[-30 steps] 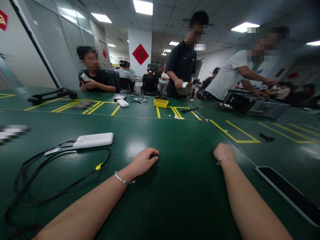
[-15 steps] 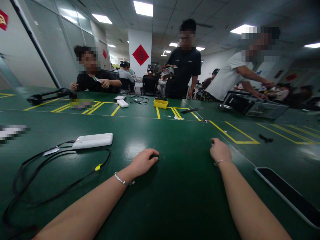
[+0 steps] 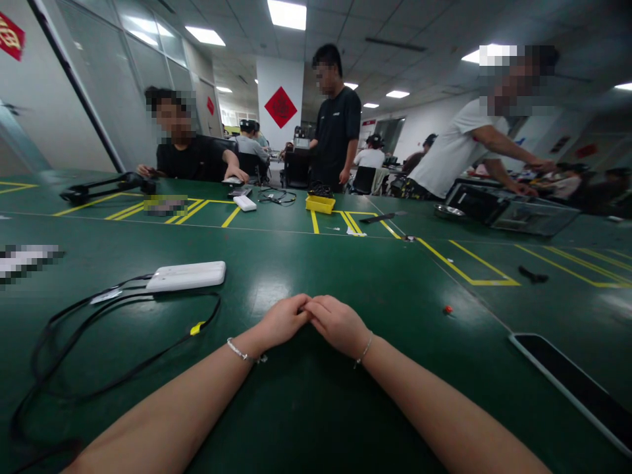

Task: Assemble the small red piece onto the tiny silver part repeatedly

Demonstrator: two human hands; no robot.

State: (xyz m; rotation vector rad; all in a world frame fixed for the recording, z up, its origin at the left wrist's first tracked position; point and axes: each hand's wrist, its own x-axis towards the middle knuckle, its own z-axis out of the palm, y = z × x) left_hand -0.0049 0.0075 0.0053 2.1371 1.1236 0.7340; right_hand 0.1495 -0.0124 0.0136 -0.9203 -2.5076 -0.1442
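My left hand (image 3: pixel 284 320) rests low over the green table (image 3: pixel 276 408), its fingers curled. Against its fingertips lie the fingers of my right hand (image 3: pixel 342 326), closed together, so the two hands meet in front of me. Whether anything is between the fingers is hidden. Right of my right hand, a small red object (image 3: pixel 447 309) sits on the table, too small to name. A white power bank (image 3: pixel 187 276) with black cables plugged in lies left of my left hand. A phone-like slab with a dark face (image 3: pixel 567 385) lies at the right.
Further back stand a yellow bin (image 3: pixel 320 204) with black items, a second white block (image 3: pixel 245 203) and a black frame-like part (image 3: pixel 106 189). Yellow tape lines mark the table. A person in white (image 3: pixel 454 148) handles a clear case (image 3: pixel 536 216); two people in black are across the table.
My right hand has moved left to meet my left hand, and the small red object now shows where it was. The standing person in black has shifted left; the seated person reaches to the table.
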